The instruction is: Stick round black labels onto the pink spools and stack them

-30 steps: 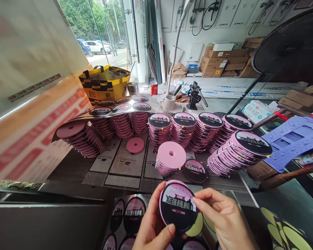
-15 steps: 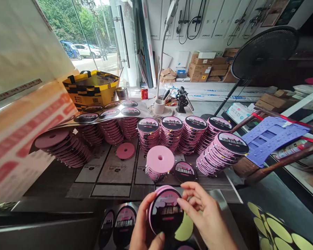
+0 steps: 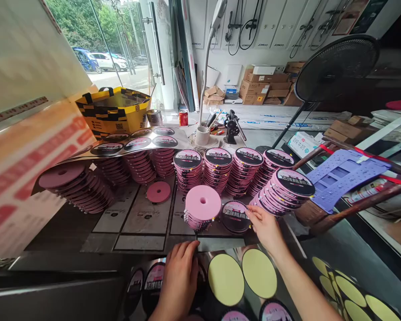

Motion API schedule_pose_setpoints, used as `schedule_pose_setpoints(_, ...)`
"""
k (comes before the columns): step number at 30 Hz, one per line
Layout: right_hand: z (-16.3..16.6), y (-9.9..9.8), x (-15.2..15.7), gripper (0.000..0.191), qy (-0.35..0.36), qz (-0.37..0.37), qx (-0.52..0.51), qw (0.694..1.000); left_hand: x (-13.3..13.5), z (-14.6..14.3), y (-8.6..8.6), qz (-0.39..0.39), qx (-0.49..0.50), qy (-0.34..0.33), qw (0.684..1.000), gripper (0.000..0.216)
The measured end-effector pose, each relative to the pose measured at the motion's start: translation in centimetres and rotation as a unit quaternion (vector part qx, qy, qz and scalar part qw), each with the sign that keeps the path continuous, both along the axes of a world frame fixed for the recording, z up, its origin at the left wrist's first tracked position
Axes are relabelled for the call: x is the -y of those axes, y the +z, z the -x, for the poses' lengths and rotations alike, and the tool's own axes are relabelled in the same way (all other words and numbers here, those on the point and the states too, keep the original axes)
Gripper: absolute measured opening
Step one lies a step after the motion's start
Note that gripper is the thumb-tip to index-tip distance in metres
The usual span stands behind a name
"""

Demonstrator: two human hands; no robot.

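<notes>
My right hand [image 3: 264, 226] pinches the right edge of a round pink foam disc with a black printed label [image 3: 235, 217], on the low pile it tops. My left hand [image 3: 181, 273] is curled over the sticker sheet [image 3: 247, 307], its fingers bent together; a thin dark tip shows at the fingertips, too little to name. Bare yellow-green circles [image 3: 226, 279] show on the sheet beside printed round stickers [image 3: 154, 283]. Just beyond my left hand stands a stack of pink foam discs [image 3: 203, 203] with a plain one on top, pins with round heads along its rims.
Several stacks of labelled discs [image 3: 218, 166] line the table, one leaning stack [image 3: 294, 183] at the right. A single plain disc [image 3: 158, 191] lies at the left. Behind are a yellow bag [image 3: 120, 118], a lamp [image 3: 203, 80] and a red can [image 3: 183, 118]. A fan [image 3: 336, 71] stands right.
The labelled disc held between both hands has gone to the low pile with my right hand. My left hand has come down onto the sticker sheet, and the bare circles are uncovered.
</notes>
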State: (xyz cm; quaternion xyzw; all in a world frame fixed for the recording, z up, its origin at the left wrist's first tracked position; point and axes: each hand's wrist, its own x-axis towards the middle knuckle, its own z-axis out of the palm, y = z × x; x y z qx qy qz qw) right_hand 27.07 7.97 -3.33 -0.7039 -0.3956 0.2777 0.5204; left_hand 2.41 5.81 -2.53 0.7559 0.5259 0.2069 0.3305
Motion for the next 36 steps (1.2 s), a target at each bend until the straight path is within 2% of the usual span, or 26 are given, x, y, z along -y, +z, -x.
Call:
schedule_pose_setpoints(4, -0.2, -0.5, 0.1, 0.042, 0.003, 0.010, 0.077, 0.997, -0.7, 0.1, 0.6, 0.011, -0.030, -0.017, 0.999, 0.039)
schedule_pose_setpoints(7, 0.2, 0.6, 1.4, 0.036, -0.008, 0.012, 0.140, 0.990, -1.0, 0.1, 1.1, 0.028, -0.032, -0.034, 0.999, 0.041)
schedule_pose_setpoints(9, 1.7, 1.5, 2.9, 0.035, -0.009, 0.010, 0.169, 0.985, -1.1, 0.1, 1.5, 0.042, -0.025, -0.045, 0.998, 0.042)
schedule_pose_setpoints(11, 4.3, 2.2, 4.6, 0.029, 0.030, -0.004, 0.195, 0.980, -1.1, 0.0, 2.0, 0.059, -0.007, -0.059, 0.996, 0.042)
schedule_pose_setpoints(12, 5.7, 2.3, 5.4, 0.026, 0.075, -0.020, 0.219, 0.973, -1.1, 0.0, 2.3, 0.068, 0.005, -0.068, 0.995, 0.042)
schedule_pose_setpoints(15, 9.2, 2.2, 6.9, 0.024, 0.183, -0.076, 0.291, 0.936, -1.2, 0.4, 3.4, 0.096, 0.044, -0.099, 0.989, 0.040)
schedule_pose_setpoints(17, 9.8, 1.8, 7.2, 0.022, 0.199, -0.072, 0.289, 0.934, -1.5, 0.9, 4.1, 0.120, 0.059, -0.115, 0.984, 0.039)
schedule_pose_setpoints(19, 9.0, 1.6, 7.1, 0.019, 0.201, -0.052, 0.267, 0.941, -2.1, 1.1, 4.7, 0.156, 0.070, -0.131, 0.977, 0.040)
schedule_pose_setpoints(21, 7.4, 1.4, 7.1, 0.016, 0.194, -0.062, 0.283, 0.937, -2.6, 0.7, 5.1, 0.194, 0.087, -0.149, 0.966, 0.043)
schedule_pose_setpoints(25, 5.2, 1.1, 8.0, 0.014, 0.108, -0.122, 0.384, 0.909, -2.7, -2.0, 4.9, 0.236, 0.142, -0.160, 0.948, 0.043)
schedule_pose_setpoints(28, 5.4, 0.3, 9.4, 0.024, 0.072, -0.099, 0.404, 0.907, -1.9, -3.8, 4.5, 0.261, 0.190, -0.164, 0.932, 0.044)
schedule_pose_setpoints(32, 6.4, -1.1, 10.6, 0.031, 0.029, -0.092, 0.398, 0.912, -1.6, -4.3, 4.0, 0.300, 0.210, -0.185, 0.912, 0.046)
schedule_pose_setpoints(36, 7.0, -2.1, 10.8, 0.027, 0.042, -0.093, 0.375, 0.921, -2.0, -4.7, 3.9, 0.297, 0.177, -0.188, 0.919, 0.044)
